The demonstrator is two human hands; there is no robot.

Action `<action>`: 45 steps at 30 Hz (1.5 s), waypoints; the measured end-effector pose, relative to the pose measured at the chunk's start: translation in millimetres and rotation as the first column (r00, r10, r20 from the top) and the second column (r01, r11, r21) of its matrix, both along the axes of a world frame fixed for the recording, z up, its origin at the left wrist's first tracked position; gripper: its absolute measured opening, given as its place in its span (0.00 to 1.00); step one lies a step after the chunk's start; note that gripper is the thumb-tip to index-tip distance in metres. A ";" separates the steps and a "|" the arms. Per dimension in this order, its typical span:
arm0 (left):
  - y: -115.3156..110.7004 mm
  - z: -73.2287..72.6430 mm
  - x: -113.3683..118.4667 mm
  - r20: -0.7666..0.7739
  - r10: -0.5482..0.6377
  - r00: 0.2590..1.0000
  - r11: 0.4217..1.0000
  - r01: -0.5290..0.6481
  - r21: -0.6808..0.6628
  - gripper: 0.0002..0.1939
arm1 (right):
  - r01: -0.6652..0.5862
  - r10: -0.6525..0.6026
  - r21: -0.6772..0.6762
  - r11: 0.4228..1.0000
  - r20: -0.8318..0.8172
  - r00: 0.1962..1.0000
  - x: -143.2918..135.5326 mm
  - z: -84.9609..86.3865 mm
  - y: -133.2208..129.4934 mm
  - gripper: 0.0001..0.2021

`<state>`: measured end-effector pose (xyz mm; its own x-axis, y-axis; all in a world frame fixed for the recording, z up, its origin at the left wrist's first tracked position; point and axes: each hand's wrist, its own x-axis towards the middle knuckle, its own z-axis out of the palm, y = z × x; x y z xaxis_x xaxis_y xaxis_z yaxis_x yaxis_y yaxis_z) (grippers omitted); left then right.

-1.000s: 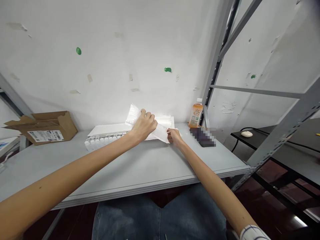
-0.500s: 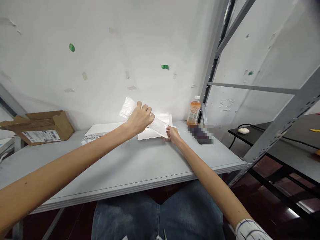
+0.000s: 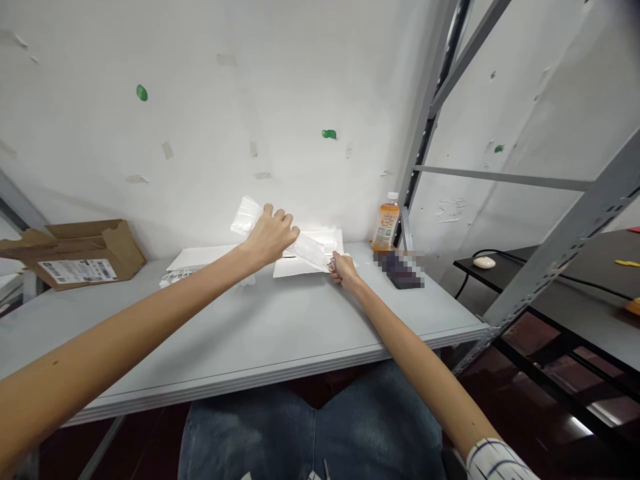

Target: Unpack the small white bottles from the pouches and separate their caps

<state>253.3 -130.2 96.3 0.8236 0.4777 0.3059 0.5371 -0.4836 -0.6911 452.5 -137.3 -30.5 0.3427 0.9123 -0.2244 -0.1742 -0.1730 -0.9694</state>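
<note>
A long, whitish, see-through plastic sleeve [image 3: 311, 251] slants over the table, its left end higher than its right. My left hand [image 3: 271, 235] is closed around its upper middle, knuckles up. At the lower right end, my right hand [image 3: 344, 269] pinches the sleeve. Something small and curved shows by the right fingertips, too small to name. Behind and below the sleeve lies a white open box or folded card [image 3: 295, 269], partly hidden by it.
A white flat box [image 3: 200, 257] lies left of centre, with small white pieces beside it. An open cardboard box [image 3: 95, 257] stands at the far left. An orange drink bottle [image 3: 386, 223] and a dark blurred-out object [image 3: 407, 277] are at the right, near the metal rack post [image 3: 417, 147].
My left hand has shifted slightly left and down with the sleeve. The sleeve's right end looks more gathered at my right fingers, where a small curved thing now shows.
</note>
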 end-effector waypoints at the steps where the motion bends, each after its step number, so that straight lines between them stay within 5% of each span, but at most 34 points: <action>1: 0.5 0.8 -2.9 0.005 0.007 1.000 1.000 -0.007 -0.006 0.09 | -0.006 0.006 0.002 1.000 -0.003 1.000 1.1 0.7 -0.2 0.16; 10: -9.0 2.3 -12.8 0.050 -0.026 0.998 0.999 0.028 -0.038 0.10 | -0.108 0.109 0.027 0.994 -0.030 0.994 1.3 4.1 -2.3 0.13; 17: 8.0 -5.7 -26.4 0.069 0.060 0.996 0.993 -0.052 -0.103 0.13 | -0.055 0.057 0.173 0.983 -0.006 0.998 9.6 -1.8 3.2 0.15; 22: 49.2 2.6 -56.5 0.142 0.210 0.967 0.964 -0.180 -0.197 0.25 | 0.094 -0.077 0.200 0.975 -0.090 0.993 17.6 3.0 2.3 0.16; 27: 111.8 22.4 -104.0 0.132 0.419 0.898 0.856 -0.342 -0.388 0.35 | 0.112 -0.101 0.201 0.973 -0.067 0.993 25.7 4.3 0.7 0.17; 34: 157.9 -13.5 -141.4 0.105 0.513 0.852 0.783 -0.414 -0.465 0.46 | 0.065 -0.064 0.210 0.976 -0.013 0.998 22.8 4.1 0.5 0.15; 39: 148.9 -17.9 -128.8 0.146 0.457 0.877 0.833 -0.365 -0.416 0.36 | 0.066 -0.074 0.203 0.977 0.031 0.997 24.4 7.2 -0.8 0.15; 42: 119.1 -6.1 -100.7 0.229 0.311 0.922 0.907 -0.217 -0.361 0.27 | 0.049 -0.064 0.200 0.979 0.070 0.996 24.4 7.6 -1.4 0.14; 45: 73.7 -8.4 -60.2 0.345 0.143 0.928 0.923 0.001 -0.385 0.23 | -0.029 0.007 0.192 0.981 0.115 0.993 19.5 7.1 -2.6 0.15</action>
<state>193.1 -56.5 87.8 0.6503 0.6678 0.3621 0.7558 -0.6166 -0.2203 471.9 -139.8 -23.5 0.3390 0.9408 -0.0037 -0.0601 0.0177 -0.9980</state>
